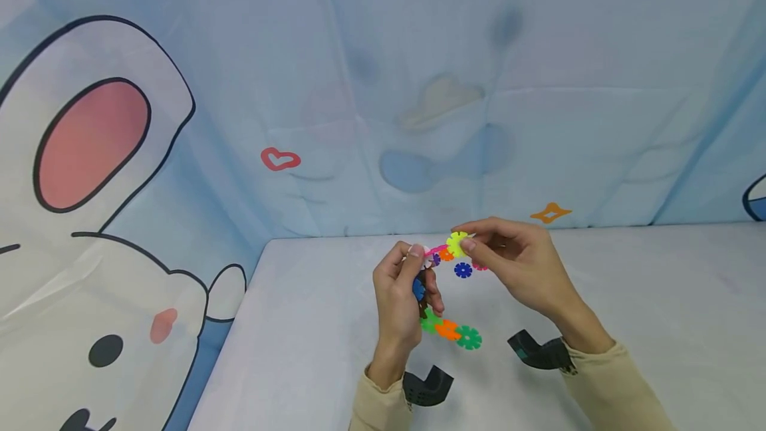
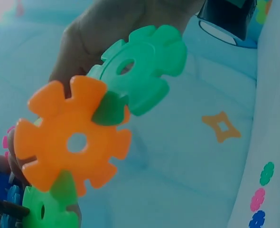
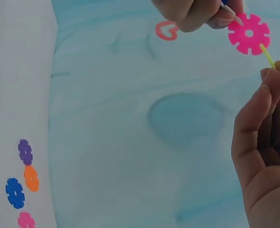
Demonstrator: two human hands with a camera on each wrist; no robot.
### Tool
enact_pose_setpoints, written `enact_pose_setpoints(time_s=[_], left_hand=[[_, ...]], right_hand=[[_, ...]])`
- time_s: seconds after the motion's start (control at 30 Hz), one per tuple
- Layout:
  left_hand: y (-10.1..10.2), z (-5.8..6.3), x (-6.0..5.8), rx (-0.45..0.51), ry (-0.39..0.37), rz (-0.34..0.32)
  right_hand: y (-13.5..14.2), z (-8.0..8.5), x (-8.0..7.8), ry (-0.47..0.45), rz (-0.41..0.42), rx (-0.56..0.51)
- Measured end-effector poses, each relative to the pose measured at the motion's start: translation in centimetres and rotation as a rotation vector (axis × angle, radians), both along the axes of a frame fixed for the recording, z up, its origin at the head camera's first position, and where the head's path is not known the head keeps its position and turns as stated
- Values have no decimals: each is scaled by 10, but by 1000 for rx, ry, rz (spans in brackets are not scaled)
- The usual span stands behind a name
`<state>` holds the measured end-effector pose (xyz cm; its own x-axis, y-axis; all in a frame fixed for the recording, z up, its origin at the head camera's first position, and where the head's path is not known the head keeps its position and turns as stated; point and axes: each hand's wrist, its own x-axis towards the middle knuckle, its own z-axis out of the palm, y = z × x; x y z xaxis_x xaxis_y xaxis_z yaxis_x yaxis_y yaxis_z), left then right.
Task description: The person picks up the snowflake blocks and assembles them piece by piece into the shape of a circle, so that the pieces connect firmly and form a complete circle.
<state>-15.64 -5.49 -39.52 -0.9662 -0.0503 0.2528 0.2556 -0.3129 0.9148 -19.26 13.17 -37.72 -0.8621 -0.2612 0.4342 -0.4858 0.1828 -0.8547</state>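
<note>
My left hand grips a chain of plastic snowflake discs, with a blue disc showing between its fingers. Hanging below are a light green disc, an orange disc and a green disc, slotted into one another. At the top of the chain, the left fingers hold a pink disc. My right hand pinches a yellow disc between thumb and fingers. Seen edge-on in the right wrist view, the yellow disc meets the pink one's rim at a slot.
On the white table behind the hands lie loose discs: purple, orange, dark blue and pink. A blue printed curtain hangs along the table's far edge. Black mounts sit on both wrists.
</note>
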Motion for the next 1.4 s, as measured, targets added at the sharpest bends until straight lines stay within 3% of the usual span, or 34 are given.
enact_pose_setpoints(time_s=[0.2, 0.33, 0.6, 0.8, 1.0, 1.13, 1.27, 1.4], left_hand=[[1, 3, 4, -152, 125, 73], [2, 5, 6, -255, 184, 124], [2, 6, 7, -261, 185, 150], [-1, 3, 4, -266, 137, 101], [-8, 1, -1, -273, 6, -68], [-17, -1, -5, -223, -81, -158], [-25, -1, -9, -141, -165, -102], [-32, -2, -12, -79, -211, 16]], right_hand=[[3, 2, 2, 102, 66, -13], [3, 5, 5, 166, 65, -17], [-6, 3, 8, 215, 41, -45], [-8, 1, 7, 206, 42, -53], [-10, -2, 3, 147, 1, -60], [-15, -7, -1, 83, -55, -35], [-16, -21, -13, 45, -95, 54], [-15, -51, -33, 0, -100, 292]])
